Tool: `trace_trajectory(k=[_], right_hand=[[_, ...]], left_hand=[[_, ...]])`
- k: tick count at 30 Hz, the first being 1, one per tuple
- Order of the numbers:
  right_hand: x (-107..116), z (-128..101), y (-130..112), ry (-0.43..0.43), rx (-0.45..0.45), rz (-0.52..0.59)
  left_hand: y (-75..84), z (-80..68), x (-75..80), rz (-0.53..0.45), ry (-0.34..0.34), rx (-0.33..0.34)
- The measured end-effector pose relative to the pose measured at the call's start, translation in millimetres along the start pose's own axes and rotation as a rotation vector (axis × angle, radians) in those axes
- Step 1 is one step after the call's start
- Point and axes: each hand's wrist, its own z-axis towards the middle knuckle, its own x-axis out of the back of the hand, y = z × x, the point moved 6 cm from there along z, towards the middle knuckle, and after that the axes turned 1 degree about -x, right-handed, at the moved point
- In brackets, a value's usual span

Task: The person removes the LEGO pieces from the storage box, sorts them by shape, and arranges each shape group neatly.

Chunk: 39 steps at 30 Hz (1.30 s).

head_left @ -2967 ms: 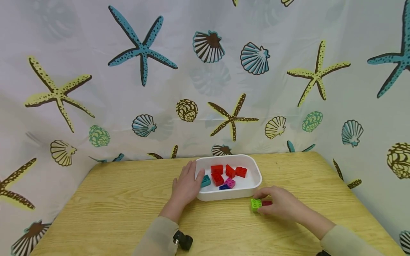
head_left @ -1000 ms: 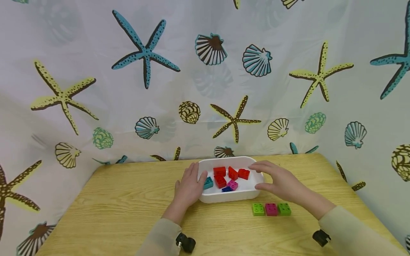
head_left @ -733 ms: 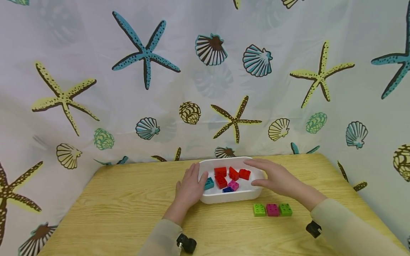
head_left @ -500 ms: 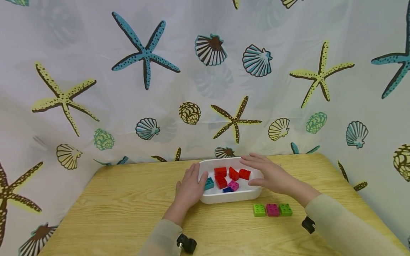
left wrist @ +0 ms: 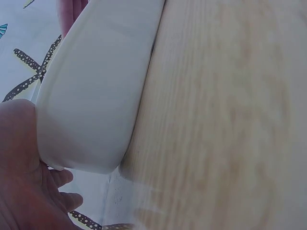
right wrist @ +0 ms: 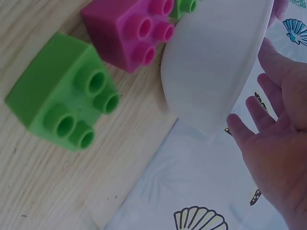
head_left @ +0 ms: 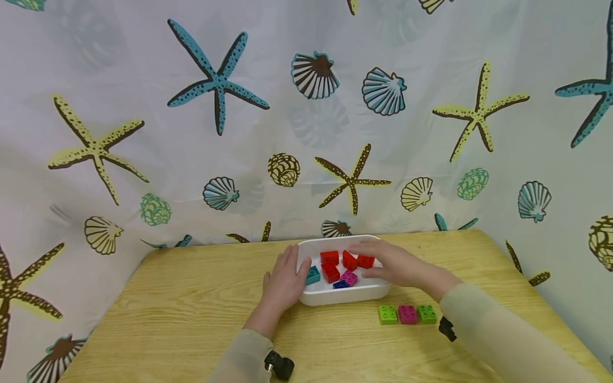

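Reaching my right hand (head_left: 390, 266) into the white tub (head_left: 335, 294) with its fingers spread and holding nothing, I see the main risk as a clumsy brush: the fingertips hang over the red bricks (head_left: 335, 261) at the far side of the tub, and if I come down flat I could shove two of them together or pinch up more than one. The tub looks light, so a sideways push from that hand could also slide it toward the row of bricks on the table just in front of it and knock the row askew. My left hand (head_left: 283, 279) guards against that, lying open with straight fingers against the tub's left wall and the thumb at its rim; from the head view I cannot be sure whether the thumb actually hooks over the edge. The red bricks are small, square, four-studded plastic blocks, glossy and hard, lying loose and tilted at odd angles inside the tub, with a pink brick (head_left: 348, 277), a dark blue brick (head_left: 340, 284) and a teal brick (head_left: 312, 275) nearer the tub's front and left. In front of the tub's right corner stand a light green brick (head_left: 387, 314), a magenta brick (head_left: 407, 314) and a darker green brick (head_left: 426, 314), side by side and touching.
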Motion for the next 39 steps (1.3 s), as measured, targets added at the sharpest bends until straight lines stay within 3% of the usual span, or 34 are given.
trace_trajectory(k=[15,32,39], right_hand=[[-15,17,-1,-0.073,0.006,-0.027],[-30,33,6,-0.087,0.023,-0.099],[-32,36,6,-0.118,-0.014,-0.107]], left_hand=[[0.5,0.5,0.4,-0.013,0.0,-0.004],[-0.7,-0.3,-0.3,-0.011,-0.002,0.002],[-0.4,0.7,-0.4,-0.016,0.006,-0.005]])
